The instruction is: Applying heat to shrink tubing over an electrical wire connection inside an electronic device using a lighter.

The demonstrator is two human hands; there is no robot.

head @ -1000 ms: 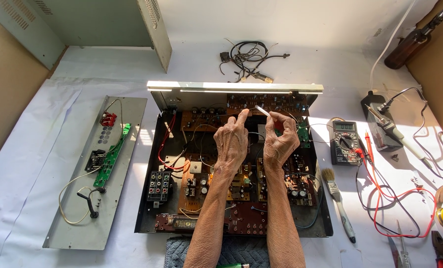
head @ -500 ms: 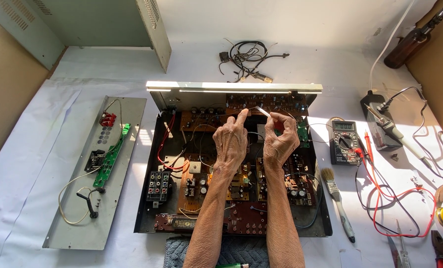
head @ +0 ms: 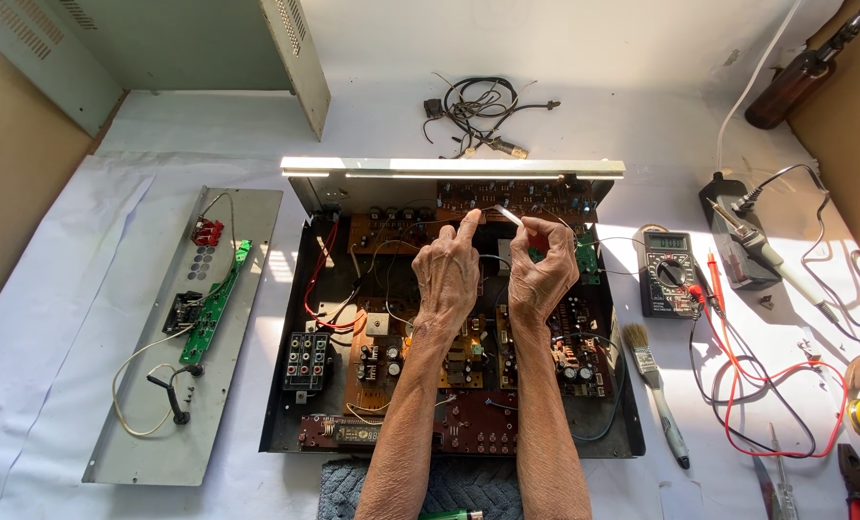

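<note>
Table: white sheet (head: 642, 116) covers it, with tools along the right edge and a grey metal cover (head: 160, 48) at the far left corner.
Open box: black metal case (head: 286, 385) sits in the middle of the table, lid off, full of brown boards (head: 469, 424), small round parts and thin wires. A slip could bend or snap one of those thin wires.
Grey panel: long flat plate (head: 146, 424) lies near the left edge, well apart from the box, with a green strip (head: 213, 308) and loose wires on it.
Left hand: left hand (head: 446, 279) is over the far middle of the box, pointer finger stretched out toward the back board, other fingers curled, holding nothing I can see. That finger is very near bare metal bits, so a poke could hurt if power is on; I cannot tell if it is.
Right hand: right hand (head: 543, 274) is just beside the left one, fingers pinched on a small white stick (head: 507, 215).
White stick: held above the back board of the box, tilted, tip toward the left finger. It could drop among the parts and hide.
Meter: dark meter (head: 668, 273) lies just right of the box, its red wire (head: 738, 385) looping toward the near right corner. A sleeve or arm could catch it.
Brush: small brush (head: 653, 385) lies by the box's right wall.
</note>
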